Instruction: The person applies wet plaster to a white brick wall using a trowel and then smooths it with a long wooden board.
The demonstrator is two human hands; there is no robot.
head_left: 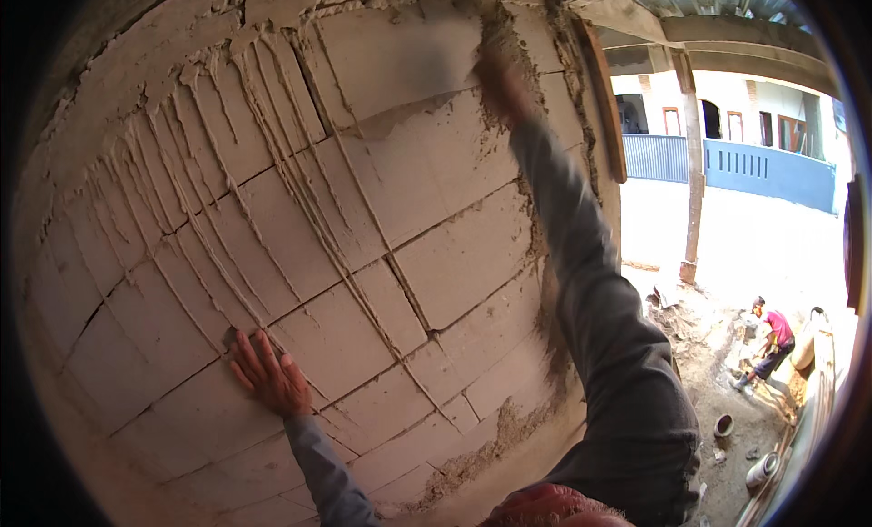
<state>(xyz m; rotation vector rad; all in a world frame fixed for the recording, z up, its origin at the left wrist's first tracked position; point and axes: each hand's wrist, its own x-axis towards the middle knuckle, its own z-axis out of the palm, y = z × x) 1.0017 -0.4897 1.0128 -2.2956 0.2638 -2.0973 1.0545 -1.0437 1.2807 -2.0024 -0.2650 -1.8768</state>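
A wall of pale blocks [459,254] fills most of the head view, with thin mortar runs trailing down it. My left hand [270,377] lies flat against the blocks, fingers spread and holding nothing. Higher up, my right arm reaches toward the wall's top right, beside a rough mortar-smeared column. My right hand [501,84] is blurred but looks closed. From it a smeared grey shape, apparently the blade of a trowel [438,59], extends left over the top blocks. Just below that blade a darker damp patch [400,123] marks the wall.
A wooden board [599,100] edges the wall on the right. Beyond stands a post [695,191] under a metal roof, with a blue fence [767,174] behind. Down on the ground a person [772,341] in a pink top bends over, near a bucket [724,425] and a white container [763,470].
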